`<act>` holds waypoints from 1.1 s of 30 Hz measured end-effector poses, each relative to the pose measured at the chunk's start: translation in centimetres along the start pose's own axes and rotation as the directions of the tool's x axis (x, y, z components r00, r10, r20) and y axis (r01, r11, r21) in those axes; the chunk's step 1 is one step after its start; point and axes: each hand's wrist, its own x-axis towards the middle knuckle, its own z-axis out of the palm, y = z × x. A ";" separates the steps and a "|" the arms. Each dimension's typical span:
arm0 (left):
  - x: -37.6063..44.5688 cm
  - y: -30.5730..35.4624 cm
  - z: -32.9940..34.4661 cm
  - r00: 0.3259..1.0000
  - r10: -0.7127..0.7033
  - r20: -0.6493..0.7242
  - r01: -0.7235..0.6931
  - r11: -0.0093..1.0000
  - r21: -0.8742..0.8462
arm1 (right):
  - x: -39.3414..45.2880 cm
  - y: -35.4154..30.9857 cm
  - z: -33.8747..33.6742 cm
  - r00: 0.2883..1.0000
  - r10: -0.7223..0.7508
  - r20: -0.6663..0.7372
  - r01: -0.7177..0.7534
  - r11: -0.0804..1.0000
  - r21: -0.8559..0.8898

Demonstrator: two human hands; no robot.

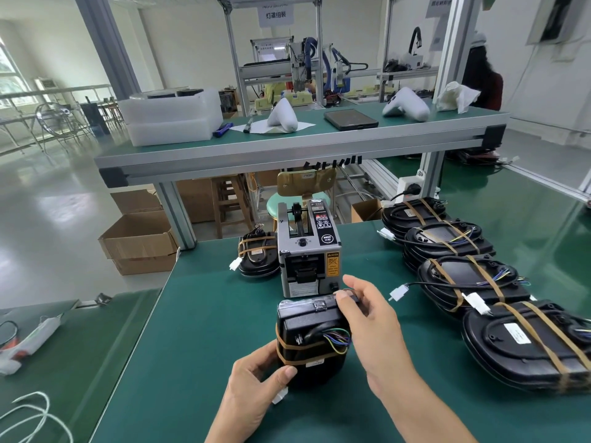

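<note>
A black lamp housing (pixel 307 330), wrapped in brown tape with coloured wires on top, stands on edge on the green mat (pixel 192 346) in front of the grey tape dispenser (pixel 308 260). My left hand (pixel 256 388) grips its lower left side. My right hand (pixel 364 308) pinches a small dark piece, seemingly a strip of tape, at the housing's top right corner. A white connector (pixel 279 396) hangs below the housing.
A row of taped black housings (pixel 473 282) with white plugs lies along the right. Another housing (pixel 257 257) sits left of the dispenser. A raised shelf (pixel 287 145) carries white shells and plastic boxes. Cardboard boxes (pixel 140 241) stand on the floor at left.
</note>
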 end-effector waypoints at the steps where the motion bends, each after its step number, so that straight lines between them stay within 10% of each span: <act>1: 0.0 0.1 0.1 1.000 -0.005 -0.003 0.005 1.000 -0.009 | 0.3 0.0 -0.2 0.999 0.025 0.023 -0.026 0.998 0.050; 9: 0.3 0.1 -0.1 0.998 -0.029 -0.053 0.030 0.999 0.024 | 0.4 2.7 -1.5 0.931 0.138 0.338 -0.224 0.947 0.230; 20: 1.0 -0.2 -2.4 0.909 -0.296 -0.294 0.134 0.874 -0.467 | -2.3 8.7 -2.3 0.995 0.005 0.103 0.014 0.983 -0.184; 33: 11.1 3.2 -16.5 0.722 -0.593 -0.356 0.319 0.742 -0.590 | -2.1 9.1 -1.5 0.988 -0.061 0.144 0.101 0.952 -0.289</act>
